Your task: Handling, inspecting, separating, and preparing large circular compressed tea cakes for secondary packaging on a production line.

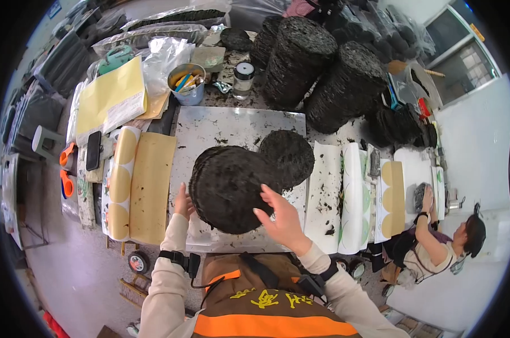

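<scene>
A thick stack of round black dried seaweed sheets (233,190) lies before me on a pale metal board (204,122). My left hand (183,203) is by the stack's left side, fingers apart and palm turned inward. On the other side my right hand (283,219) reaches over the stack's near right edge with thumb and fingers spread; whether they touch the seaweed cannot be told. Behind the stack, a smaller round seaweed piece (288,158) is partly covered by it. Dark crumbs are scattered over the board.
Tall seaweed stacks (299,63) stand at the back right. A pail of tools (187,86) and a lidded clear jar (243,82) stand behind the board. Rolls of round labels (121,181) flank it, with a phone (93,150) to the left. A co-worker (432,245) handles a dark bundle at right.
</scene>
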Demonstrator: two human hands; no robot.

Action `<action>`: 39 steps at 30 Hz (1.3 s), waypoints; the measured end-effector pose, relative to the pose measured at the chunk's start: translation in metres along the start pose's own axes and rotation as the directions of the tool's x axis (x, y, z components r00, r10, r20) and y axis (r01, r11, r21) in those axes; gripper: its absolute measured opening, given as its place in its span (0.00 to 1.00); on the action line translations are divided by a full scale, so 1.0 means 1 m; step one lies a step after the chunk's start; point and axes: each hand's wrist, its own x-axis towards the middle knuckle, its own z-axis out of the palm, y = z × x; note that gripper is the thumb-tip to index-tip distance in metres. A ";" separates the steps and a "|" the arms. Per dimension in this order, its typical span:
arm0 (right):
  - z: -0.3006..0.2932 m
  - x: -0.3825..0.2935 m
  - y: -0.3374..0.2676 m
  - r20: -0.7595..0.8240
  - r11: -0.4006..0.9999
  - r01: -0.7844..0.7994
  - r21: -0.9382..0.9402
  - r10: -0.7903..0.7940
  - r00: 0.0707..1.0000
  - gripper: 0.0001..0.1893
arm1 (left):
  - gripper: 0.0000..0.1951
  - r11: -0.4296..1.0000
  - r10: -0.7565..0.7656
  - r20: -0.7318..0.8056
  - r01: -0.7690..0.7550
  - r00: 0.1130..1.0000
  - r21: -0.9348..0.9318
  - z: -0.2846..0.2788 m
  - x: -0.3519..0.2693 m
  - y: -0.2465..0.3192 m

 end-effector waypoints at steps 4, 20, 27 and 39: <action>-0.012 -0.023 0.026 -0.032 0.978 -0.176 0.111 0.181 0.983 0.30 | 0.37 0.759 0.203 -0.101 -0.091 0.974 0.645 0.038 -0.023 0.024; 0.012 -0.060 0.072 0.033 0.485 -0.321 0.814 0.512 0.858 0.25 | 0.29 0.955 0.292 0.389 -0.291 0.874 -0.064 -0.001 -0.194 0.094; 0.056 -0.055 0.059 -0.013 0.766 -0.395 0.506 0.465 0.885 0.30 | 0.28 0.975 0.213 0.427 -0.222 0.879 -0.030 -0.011 -0.174 0.043; 0.051 -0.060 0.027 0.061 0.756 -0.473 0.452 0.502 0.863 0.35 | 0.36 0.841 0.356 0.355 -0.462 0.864 0.282 0.004 -0.233 0.079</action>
